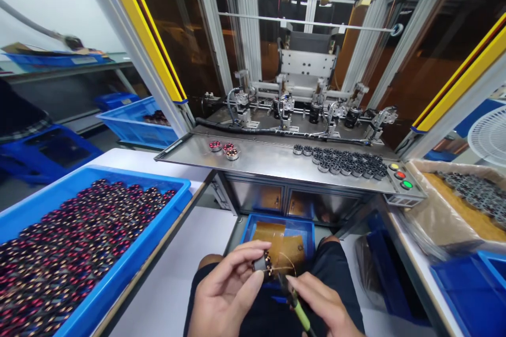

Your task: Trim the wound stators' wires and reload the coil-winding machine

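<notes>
Between the thumb and fingers of my left hand [233, 287] is a small wound motor stator [265, 264], its copper coils turned to the right. A thin loose copper wire [288, 259] loops out from it. My right hand [322, 300] grips a pair of cutting pliers [299, 311] with green handles. The dark jaws of the pliers are close beside the stator and its wire; whether they touch the wire I cannot tell. Both hands are over my lap, in front of a blue bin [312, 231] with brown sheets inside.
A blue tray [184, 189] full of wound stators stands at left. Three wound stators [232, 154] and a group of black unwound cores [348, 162] sit on the metal shelf [269, 157] below the winding machine [308, 100]. At right are control buttons [407, 185] and a lined carton [430, 221] of cores.
</notes>
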Demonstrator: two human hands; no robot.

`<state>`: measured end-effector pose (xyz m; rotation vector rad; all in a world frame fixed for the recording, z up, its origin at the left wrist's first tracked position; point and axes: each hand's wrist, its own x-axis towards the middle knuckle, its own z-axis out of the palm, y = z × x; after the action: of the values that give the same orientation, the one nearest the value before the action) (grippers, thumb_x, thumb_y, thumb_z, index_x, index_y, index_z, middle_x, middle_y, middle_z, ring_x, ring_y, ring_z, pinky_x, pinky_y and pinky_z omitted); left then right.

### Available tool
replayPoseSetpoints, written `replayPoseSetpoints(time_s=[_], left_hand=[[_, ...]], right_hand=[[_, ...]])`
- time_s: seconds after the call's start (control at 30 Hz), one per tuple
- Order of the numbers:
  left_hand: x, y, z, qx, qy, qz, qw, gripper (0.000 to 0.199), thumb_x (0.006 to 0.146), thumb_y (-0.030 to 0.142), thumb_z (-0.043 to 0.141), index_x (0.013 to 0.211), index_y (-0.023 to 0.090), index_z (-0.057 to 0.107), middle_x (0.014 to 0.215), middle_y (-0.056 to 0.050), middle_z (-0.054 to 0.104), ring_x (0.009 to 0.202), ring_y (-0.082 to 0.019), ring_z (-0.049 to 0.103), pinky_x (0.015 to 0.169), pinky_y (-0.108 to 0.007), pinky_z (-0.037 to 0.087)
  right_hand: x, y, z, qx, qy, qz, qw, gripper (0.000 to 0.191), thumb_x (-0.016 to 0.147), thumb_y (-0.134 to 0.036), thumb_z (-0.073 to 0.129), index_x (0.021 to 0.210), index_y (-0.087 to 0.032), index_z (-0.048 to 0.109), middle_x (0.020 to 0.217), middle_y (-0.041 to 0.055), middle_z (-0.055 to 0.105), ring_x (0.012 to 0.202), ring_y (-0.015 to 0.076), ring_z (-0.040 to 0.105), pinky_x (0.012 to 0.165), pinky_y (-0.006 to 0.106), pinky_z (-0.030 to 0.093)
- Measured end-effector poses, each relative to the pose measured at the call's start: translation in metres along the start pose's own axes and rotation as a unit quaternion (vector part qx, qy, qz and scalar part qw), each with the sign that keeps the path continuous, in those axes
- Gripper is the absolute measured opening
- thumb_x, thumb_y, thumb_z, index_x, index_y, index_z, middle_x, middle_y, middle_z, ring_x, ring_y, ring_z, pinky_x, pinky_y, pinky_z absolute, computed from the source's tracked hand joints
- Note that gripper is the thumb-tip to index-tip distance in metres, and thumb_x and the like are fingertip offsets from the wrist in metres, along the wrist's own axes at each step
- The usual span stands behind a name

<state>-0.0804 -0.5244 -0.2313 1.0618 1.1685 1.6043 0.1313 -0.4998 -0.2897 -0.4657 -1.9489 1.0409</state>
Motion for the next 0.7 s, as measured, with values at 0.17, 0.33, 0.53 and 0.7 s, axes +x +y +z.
replayPoseSetpoints(time_s=[0.17, 0.33, 0.53, 0.7], left_hand=[[-0.003, 0.005, 0.002, 0.033, 0.008, 0.016, 0.999, 0.012, 0.083, 0.018, 0.073, 0.092, 0.024, 0.077, 0.108, -0.006, 0.077, 0.106, -0.02, 0.073, 0.09, -0.021, 0.058], [-0.005, 0.012, 0.002, 0.047, 0.017, 0.007, 0.999, 0.01, 0.079, 0.019, 0.075, 0.088, 0.022, 0.078, 0.107, -0.011, 0.077, 0.104, -0.025, 0.073, 0.085, -0.025, 0.061], [-0.004, 0.014, 0.002, 0.057, 0.007, 0.014, 0.998, 0.011, 0.079, 0.019, 0.075, 0.088, 0.023, 0.079, 0.105, -0.011, 0.078, 0.1, -0.024, 0.074, 0.081, -0.024, 0.061], [-0.007, 0.018, 0.014, 0.034, 0.045, 0.001, 0.998, 0.008, 0.078, 0.026, 0.078, 0.085, 0.023, 0.079, 0.101, -0.011, 0.078, 0.097, -0.023, 0.073, 0.078, -0.022, 0.06]], right_hand=[[0.005, -0.004, -0.004, 0.011, -0.044, 0.006, 0.999, 0.065, 0.092, -0.043, 0.05, 0.152, -0.021, 0.04, 0.102, 0.0139, 0.059, 0.087, 0.0234, 0.061, 0.074, 0.034, 0.055], [0.013, -0.007, -0.006, 0.008, -0.046, -0.009, 0.999, 0.062, 0.093, -0.04, 0.048, 0.151, -0.021, 0.04, 0.096, 0.0125, 0.059, 0.081, 0.0229, 0.06, 0.07, 0.034, 0.053], [-0.002, 0.012, 0.006, -0.027, 0.001, -0.023, 0.999, 0.062, 0.089, -0.044, 0.053, 0.147, -0.021, 0.046, 0.079, 0.0063, 0.056, 0.063, 0.0183, 0.053, 0.055, 0.028, 0.046], [-0.006, 0.015, 0.006, -0.06, 0.01, -0.009, 0.998, 0.064, 0.087, -0.04, 0.056, 0.147, -0.019, 0.046, 0.069, 0.0034, 0.054, 0.057, 0.0183, 0.049, 0.051, 0.028, 0.04]])
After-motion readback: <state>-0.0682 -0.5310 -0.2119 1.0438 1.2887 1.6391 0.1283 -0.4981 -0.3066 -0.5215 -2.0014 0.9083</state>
